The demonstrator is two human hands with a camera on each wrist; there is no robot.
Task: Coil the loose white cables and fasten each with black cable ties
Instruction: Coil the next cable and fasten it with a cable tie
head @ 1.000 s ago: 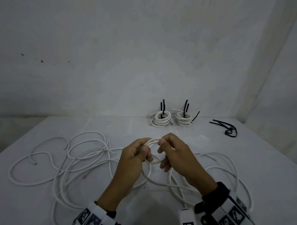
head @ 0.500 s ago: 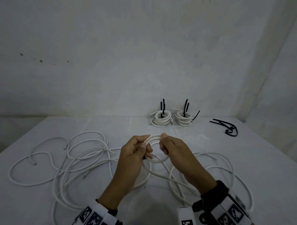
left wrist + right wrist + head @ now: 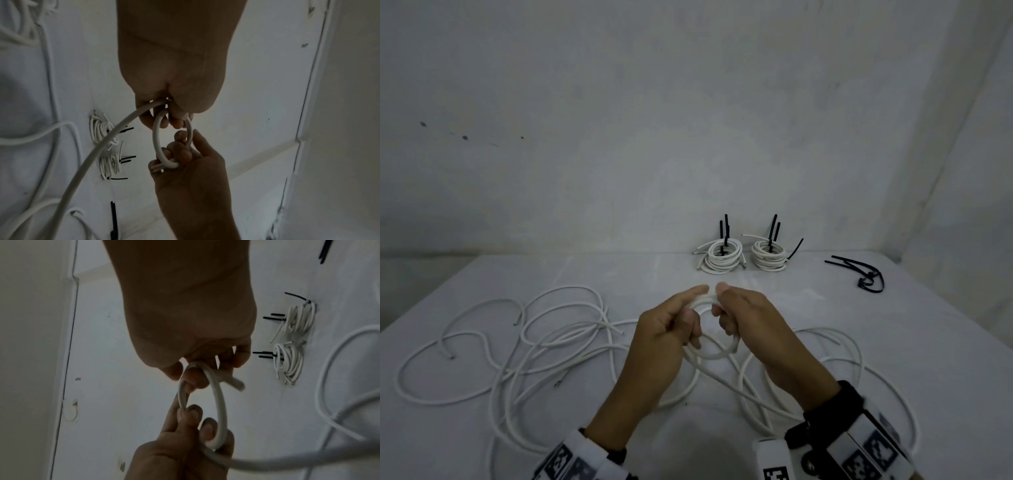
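At the centre of the head view, the left hand [image 3: 661, 329] and the right hand [image 3: 748, 318] hold a small white cable loop [image 3: 714, 354] between them, raised above the surface [image 3: 893, 342]. The left hand's fingers are curled round the loop's left side, its index finger stretched toward the right hand; the right hand pinches the loop's upper right with curled fingers. In the left wrist view the cable's cut end [image 3: 156, 168] pokes out by the right hand's fingers. The rest of that cable trails down toward the lower right of the frame. Loose white cables [image 3: 534, 339] sprawl across the left of the surface. Toward the upper centre, against the wall, sit two finished coils [image 3: 722, 258], [image 3: 768, 257] with black tie tails sticking up. To their right lies a bunch of spare black cable ties [image 3: 866, 275].
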